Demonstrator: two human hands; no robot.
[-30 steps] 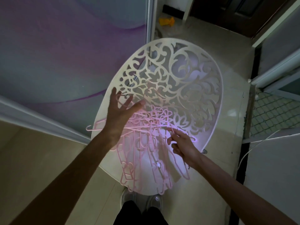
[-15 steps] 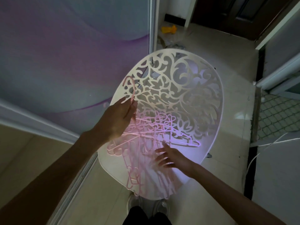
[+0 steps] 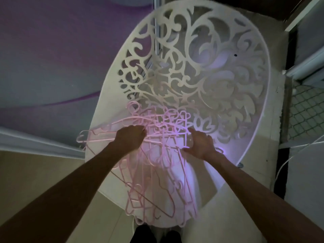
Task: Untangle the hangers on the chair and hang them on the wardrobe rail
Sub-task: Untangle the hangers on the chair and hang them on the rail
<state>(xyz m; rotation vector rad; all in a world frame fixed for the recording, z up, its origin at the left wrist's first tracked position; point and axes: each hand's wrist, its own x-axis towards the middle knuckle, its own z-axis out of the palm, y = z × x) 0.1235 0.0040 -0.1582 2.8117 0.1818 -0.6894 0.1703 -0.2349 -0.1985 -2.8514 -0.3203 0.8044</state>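
Note:
A tangle of several pink plastic hangers [image 3: 158, 160] lies on the seat of a white chair [image 3: 206, 71] with a cut-out scroll back. My left hand [image 3: 130, 138] is down in the upper left of the pile, its fingers curled round hanger bars there. My right hand [image 3: 199, 143] rests on the pile's right side, thumb spread low and fingers bent over the bars; whether it grips one is unclear. The hooks bunch together near the chair back. No wardrobe rail is in view.
A purple and grey sliding wardrobe door [image 3: 61, 58] fills the left, with its white bottom track [image 3: 35, 141] below. Tiled floor lies around the chair. A white cable [image 3: 301, 146] and a mesh panel [image 3: 308, 111] are at the right. My feet [image 3: 154, 234] show under the seat.
My left hand dropped from chair-back height, where it held a hanger hook up, into the pile. My right hand shifted up the pile's right side. The view moved closer to the chair.

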